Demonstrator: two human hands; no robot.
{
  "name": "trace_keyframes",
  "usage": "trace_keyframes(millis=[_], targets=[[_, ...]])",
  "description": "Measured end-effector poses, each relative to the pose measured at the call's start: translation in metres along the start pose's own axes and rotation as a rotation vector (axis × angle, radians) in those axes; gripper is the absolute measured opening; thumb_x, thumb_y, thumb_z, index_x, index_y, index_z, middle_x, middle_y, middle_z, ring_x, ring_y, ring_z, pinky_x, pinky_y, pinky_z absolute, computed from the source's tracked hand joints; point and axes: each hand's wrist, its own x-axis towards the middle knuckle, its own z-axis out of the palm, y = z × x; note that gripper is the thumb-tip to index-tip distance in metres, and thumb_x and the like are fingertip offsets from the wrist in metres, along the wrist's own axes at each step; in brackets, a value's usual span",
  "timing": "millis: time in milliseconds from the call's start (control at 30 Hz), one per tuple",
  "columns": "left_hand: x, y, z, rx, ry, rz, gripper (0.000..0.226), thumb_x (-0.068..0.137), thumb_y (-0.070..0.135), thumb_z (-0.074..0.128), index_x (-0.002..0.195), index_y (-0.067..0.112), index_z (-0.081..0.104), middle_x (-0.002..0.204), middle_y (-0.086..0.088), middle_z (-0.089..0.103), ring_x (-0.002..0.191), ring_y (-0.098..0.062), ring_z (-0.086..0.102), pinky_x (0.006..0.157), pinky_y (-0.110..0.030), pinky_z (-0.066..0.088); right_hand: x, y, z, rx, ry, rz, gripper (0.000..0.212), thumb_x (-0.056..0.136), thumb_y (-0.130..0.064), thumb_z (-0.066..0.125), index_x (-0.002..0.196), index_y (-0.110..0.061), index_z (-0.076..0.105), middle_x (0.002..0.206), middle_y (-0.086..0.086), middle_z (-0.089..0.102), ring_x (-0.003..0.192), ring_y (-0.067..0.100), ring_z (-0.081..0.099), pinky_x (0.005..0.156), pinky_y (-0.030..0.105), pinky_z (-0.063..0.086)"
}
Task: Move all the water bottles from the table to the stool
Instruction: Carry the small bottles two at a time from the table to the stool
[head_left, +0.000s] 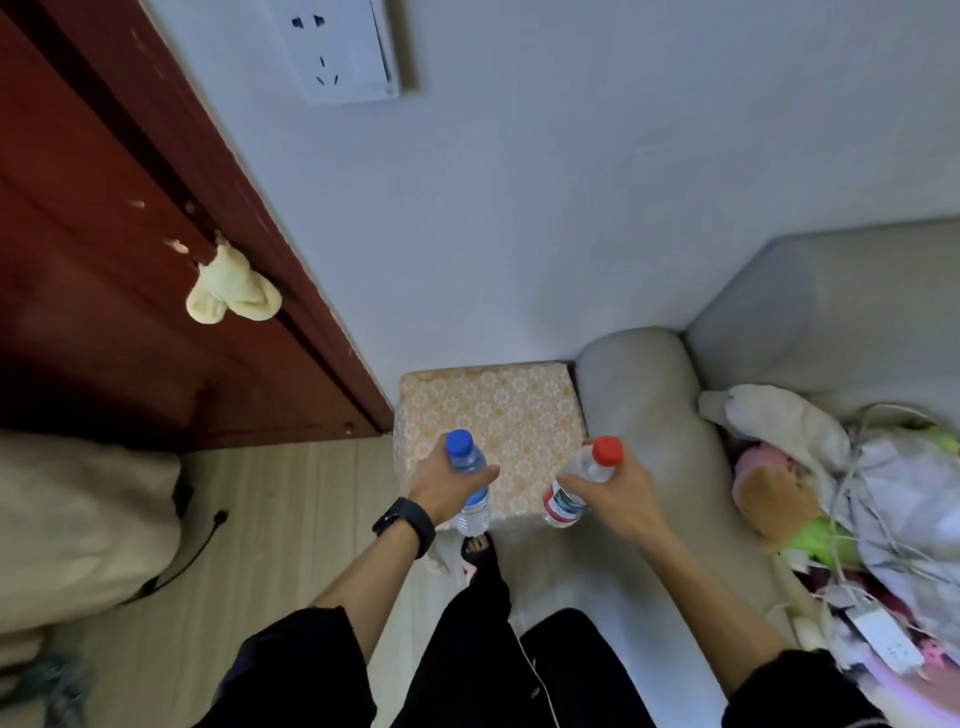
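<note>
Blue-cap bottle (474, 503) in left hand (441, 491), red-cap bottle (563, 506) in right hand (621, 493) — fingers (570, 480) of each curled round body. Both held over near edge of stool (498, 410), apparently not yet resting on it; red one tilted. Stool top bare, sofa arm (634, 395) just beside. Step, likely: placing. Next — lower both upright onto stool, apart, then release.

Head camera, steeply down over stool (498, 405)
</note>
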Motion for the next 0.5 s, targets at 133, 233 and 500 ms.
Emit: trace_keyframes(millis=[133, 233, 500], targets=[[0.042, 0.01, 0.023, -0.084, 0.048, -0.069, 0.05, 0.081, 0.043, 0.078, 0.118, 0.021, 0.051, 0.104, -0.002, 0.066, 0.09, -0.021, 0.064, 0.07, -0.03, 0.048, 0.052, 0.005, 0.007, 0.045, 0.026, 0.056, 0.054, 0.067, -0.024, 0.087, 0.112, -0.027, 0.058, 0.099, -0.008, 0.066, 0.092, 0.013, 0.065, 0.077, 0.027, 0.051], [0.069, 0.015, 0.042, -0.103, 0.086, -0.091, 0.049, 0.082, 0.038, 0.079, 0.118, 0.023, 0.05, 0.106, -0.002, 0.064, 0.089, -0.022, 0.063, 0.071, -0.032, 0.051, 0.088, 0.013, 0.013, 0.054, 0.059, 0.101, 0.055, 0.065, -0.024, 0.088, 0.111, -0.029, 0.058, 0.097, -0.009, 0.067, 0.088, 0.01, 0.064, 0.072, 0.02, 0.049], [0.146, 0.004, 0.089, -0.122, 0.116, -0.182, 0.057, 0.08, 0.038, 0.082, 0.125, 0.03, 0.047, 0.111, 0.002, 0.062, 0.091, -0.021, 0.063, 0.074, -0.032, 0.051, 0.187, 0.056, 0.029, -0.025, 0.013, 0.146, 0.055, 0.07, -0.034, 0.087, 0.112, -0.035, 0.052, 0.092, -0.017, 0.063, 0.086, 0.012, 0.064, 0.074, 0.024, 0.052]])
